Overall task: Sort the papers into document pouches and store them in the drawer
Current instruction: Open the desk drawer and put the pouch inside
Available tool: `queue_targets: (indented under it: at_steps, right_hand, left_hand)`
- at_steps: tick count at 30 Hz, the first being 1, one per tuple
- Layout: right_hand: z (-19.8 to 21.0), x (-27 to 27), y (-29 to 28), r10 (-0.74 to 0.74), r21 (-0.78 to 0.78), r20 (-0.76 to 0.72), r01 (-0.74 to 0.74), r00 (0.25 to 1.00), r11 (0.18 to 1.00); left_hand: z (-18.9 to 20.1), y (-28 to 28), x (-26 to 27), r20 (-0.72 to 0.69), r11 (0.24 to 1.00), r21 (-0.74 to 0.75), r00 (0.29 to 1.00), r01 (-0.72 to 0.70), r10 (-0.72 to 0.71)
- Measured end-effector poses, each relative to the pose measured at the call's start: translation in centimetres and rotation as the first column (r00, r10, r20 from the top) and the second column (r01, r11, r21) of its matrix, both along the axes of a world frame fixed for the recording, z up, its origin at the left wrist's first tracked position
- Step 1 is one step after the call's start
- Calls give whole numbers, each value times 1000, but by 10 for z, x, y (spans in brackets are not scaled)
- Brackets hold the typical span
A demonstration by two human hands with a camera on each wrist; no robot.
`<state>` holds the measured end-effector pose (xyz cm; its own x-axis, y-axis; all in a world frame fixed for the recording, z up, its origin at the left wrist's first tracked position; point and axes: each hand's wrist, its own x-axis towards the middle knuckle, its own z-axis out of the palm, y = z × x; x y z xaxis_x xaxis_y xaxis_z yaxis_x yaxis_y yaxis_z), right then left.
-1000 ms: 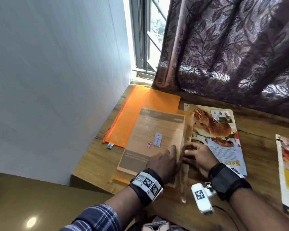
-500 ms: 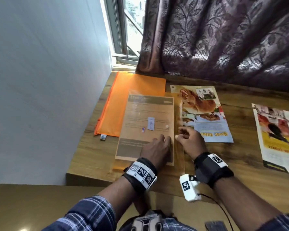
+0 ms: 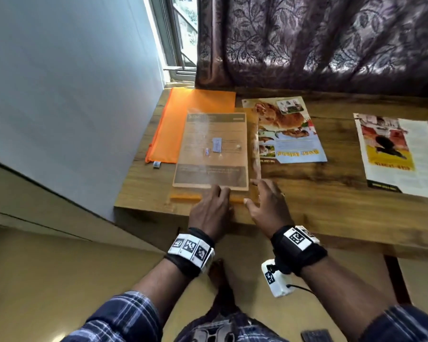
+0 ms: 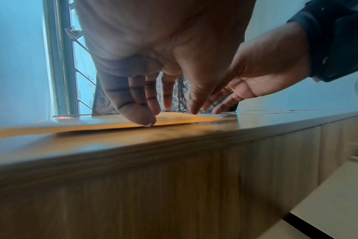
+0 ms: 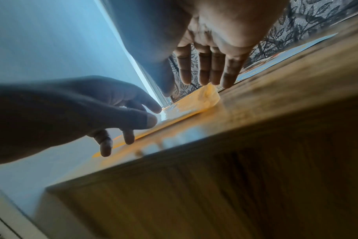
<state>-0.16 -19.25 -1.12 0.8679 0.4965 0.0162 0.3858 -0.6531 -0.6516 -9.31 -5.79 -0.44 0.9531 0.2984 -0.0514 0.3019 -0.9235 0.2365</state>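
**A:** Two hands at one edge. What exactly are you holding?

**B:** Nothing is pinched. My left hand [image 3: 211, 208] has its fingers loosely bent, tips down on the near strip of the clear pouch [image 3: 211, 149]. My right hand [image 3: 267, 203] is spread, fingers straight, just off the pouch's near right corner; whether they touch the plastic I cannot tell.

**A:** And where is the pouch?

**B:** Flat on the wooden table [image 3: 319, 193], near the left end, its orange closure strip [image 3: 183, 196] almost at the front lip. A sheet [image 3: 215, 134] with brown bands is already inside. It lies partly over the orange pouch [image 3: 183, 114], which is pushed up toward the window.

**A:** So what could go wrong?

**B:** I reckon the closure is the step in hand. If I run my fingertips along it unevenly, part of the seal may stay open and the sheet could slide out on the way to the drawer. The plastic looks slick, so pressing at a slant might skate the whole pouch over the edge. It might also drag the orange one beneath it.

**A:** Anything else waiting?

**B:** The food flyer [image 3: 287, 129] just right of the pouch, and the yellow leaflet [image 3: 395, 151] well off to the right, both unsorted. I see no drawer in any view.
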Motion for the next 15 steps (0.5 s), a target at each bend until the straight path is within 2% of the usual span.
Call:
queue_targets:
  at_steps: [3,10,13,14,15]
  right_hand:
    - [-3,-30,-14,10,4,19,-10,1000,1000]
    - [-13,-92,-29,-33,141,31,28,999,990]
    - [-22,-106,-24,-89,177,-63,99,994,979]
    - [-32,-109,-24,-131,169,-120,151,984,974]
    - [-45,-110,-25,-185,156,-206,219,961,963]
  left_hand:
    - [-4,-9,-34,33,999,-13,998,-43,44]
    - [-13,-15,-93,-51,993,-30,993,-111,109]
    - [-26,-2,-97,-80,975,-157,986,-158,147]
    - [-35,5,-97,-112,952,-243,980,-185,162]
    - [-44,12,-96,-157,889,-383,966,-249,203]
